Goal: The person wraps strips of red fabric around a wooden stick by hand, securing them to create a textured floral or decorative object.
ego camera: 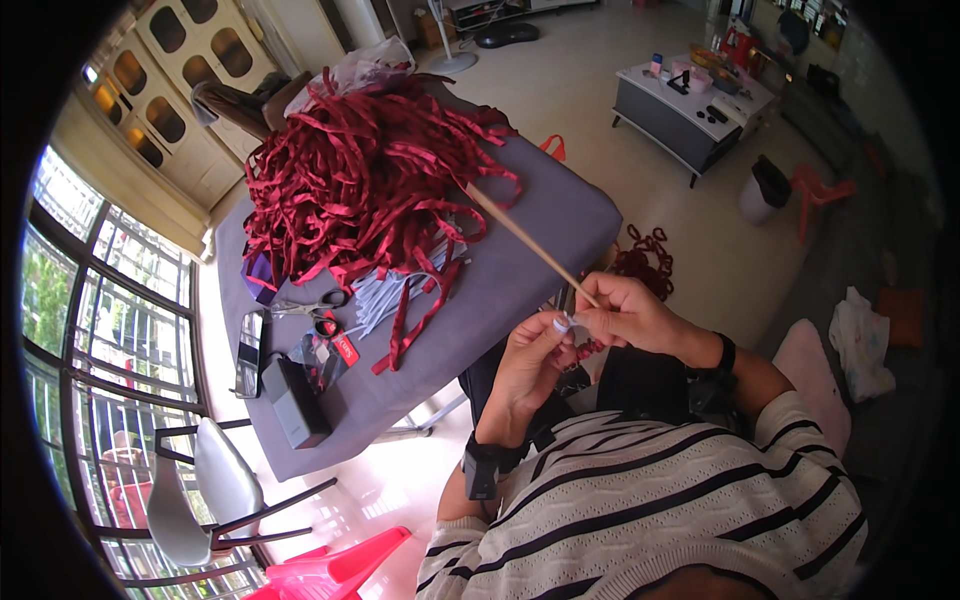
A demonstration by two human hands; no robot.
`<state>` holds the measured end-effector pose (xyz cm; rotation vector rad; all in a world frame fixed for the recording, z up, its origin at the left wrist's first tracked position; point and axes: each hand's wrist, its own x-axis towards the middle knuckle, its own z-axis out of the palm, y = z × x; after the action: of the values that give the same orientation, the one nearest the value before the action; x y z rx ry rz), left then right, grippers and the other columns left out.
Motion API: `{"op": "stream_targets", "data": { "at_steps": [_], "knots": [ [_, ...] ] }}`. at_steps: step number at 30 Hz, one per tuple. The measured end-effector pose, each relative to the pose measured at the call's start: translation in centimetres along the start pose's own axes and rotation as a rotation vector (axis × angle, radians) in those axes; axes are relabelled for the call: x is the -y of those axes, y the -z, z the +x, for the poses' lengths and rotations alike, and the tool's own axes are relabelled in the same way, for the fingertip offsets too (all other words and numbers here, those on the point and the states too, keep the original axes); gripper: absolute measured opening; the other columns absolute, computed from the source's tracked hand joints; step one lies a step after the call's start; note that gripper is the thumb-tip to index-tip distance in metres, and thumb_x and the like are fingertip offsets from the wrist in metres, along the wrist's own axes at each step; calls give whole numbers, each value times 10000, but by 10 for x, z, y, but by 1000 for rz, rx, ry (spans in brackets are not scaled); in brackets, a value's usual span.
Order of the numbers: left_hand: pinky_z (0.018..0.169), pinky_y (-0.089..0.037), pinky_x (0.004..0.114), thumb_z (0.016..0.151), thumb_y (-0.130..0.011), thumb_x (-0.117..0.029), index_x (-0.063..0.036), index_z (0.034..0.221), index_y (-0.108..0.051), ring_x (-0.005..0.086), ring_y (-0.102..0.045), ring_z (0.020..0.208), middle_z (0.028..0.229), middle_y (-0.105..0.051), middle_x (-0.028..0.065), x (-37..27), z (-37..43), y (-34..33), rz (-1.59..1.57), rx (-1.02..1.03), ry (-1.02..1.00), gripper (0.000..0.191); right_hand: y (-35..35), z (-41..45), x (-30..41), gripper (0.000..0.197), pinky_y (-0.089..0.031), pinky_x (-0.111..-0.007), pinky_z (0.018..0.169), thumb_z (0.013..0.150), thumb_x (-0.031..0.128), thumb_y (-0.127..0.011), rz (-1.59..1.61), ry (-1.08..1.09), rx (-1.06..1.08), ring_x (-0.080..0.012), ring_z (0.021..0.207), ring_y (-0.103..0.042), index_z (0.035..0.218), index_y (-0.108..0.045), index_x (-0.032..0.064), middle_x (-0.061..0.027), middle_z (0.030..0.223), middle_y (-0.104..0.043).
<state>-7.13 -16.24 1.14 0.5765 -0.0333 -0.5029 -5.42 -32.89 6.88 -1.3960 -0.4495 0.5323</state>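
Observation:
My right hand [634,311] grips the lower end of a thin wooden stick [525,238], which slants up over the edge of the cloth-covered table. Close beside it, my left hand [529,360] has its fingers pinched together, with a white wrap [560,325] around the thumb. Gathered dark red fabric [589,349] shows at the left fingers and hangs below both hands. A small pale bit, perhaps cord, lies between the fingertips; its shape is too small to tell. On the table sit a heap of dark red fabric strips [360,172] and a bundle of pale cords [394,289].
Scissors [311,304], a phone [250,352] and a dark grey box-shaped device [296,405] lie on the grey tablecloth [555,195]. More red gathered loops [645,259] hang beyond the table edge. A chair [217,480] and a pink plastic stool [337,562] stand at the lower left.

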Motion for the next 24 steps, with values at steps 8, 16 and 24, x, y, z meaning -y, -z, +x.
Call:
{"op": "stream_targets", "data": {
  "at_steps": [8,16,24],
  "knots": [
    [502,-320,162,815,-577,-113,-11,846,-582,41,-413,546,685,-541,-6,5,1,-10,246,-141,-294,106,-12,1,1,101,-410,-164,426,816,86,-564,-375,109,-248,-29,488,-505,827,-553,-14,-8,590,-544],
    [485,-320,173,821,-563,-95,-16,863,-565,45,-410,528,676,-528,-11,9,2,-4,421,-170,-388,90,-13,3,-2,126,-406,-173,411,840,110,-525,-370,119,-231,-41,459,-515,814,-539,-12,-16,563,-546],
    [492,-356,170,833,-558,-109,-18,853,-564,30,-438,565,685,-524,-23,11,2,-7,489,-210,-490,93,-16,8,-6,122,-413,-183,411,851,97,-498,-493,105,-296,-58,447,-523,835,-534,-19,-25,548,-546]
  ]
}}
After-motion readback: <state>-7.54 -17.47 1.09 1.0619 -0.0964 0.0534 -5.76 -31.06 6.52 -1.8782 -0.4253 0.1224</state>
